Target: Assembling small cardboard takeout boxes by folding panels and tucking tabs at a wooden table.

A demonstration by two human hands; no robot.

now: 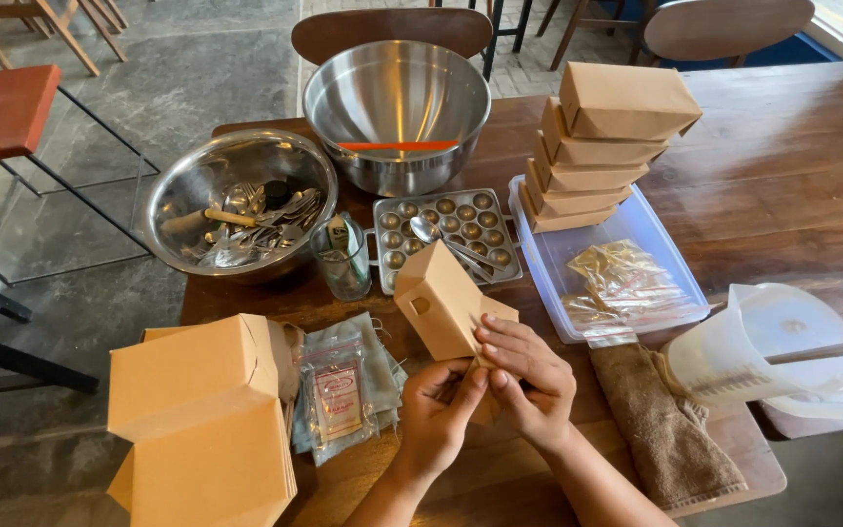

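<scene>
Both of my hands hold a brown cardboard box (pixel 441 298) that is partly folded, tilted up over the wooden table (pixel 782 176). My left hand (pixel 438 408) grips its lower edge from below. My right hand (pixel 529 376) presses fingers on the flap at the box's near side. Just left of my hands lie several small clear plastic sachets (pixel 339 390) with printed labels. A pile of flat and folded brown boxes (pixel 202 420) sits at the near left corner.
A stack of closed brown boxes (pixel 602 146) stands in a clear plastic tray (pixel 670 256) holding bagged items. Behind are a large steel bowl (pixel 397 107), a bowl of cutlery (pixel 236 210), a dimpled metal tray (pixel 446 234), a glass (pixel 343 259). A plastic jug (pixel 768 356) and brown cloth (pixel 665 429) lie right.
</scene>
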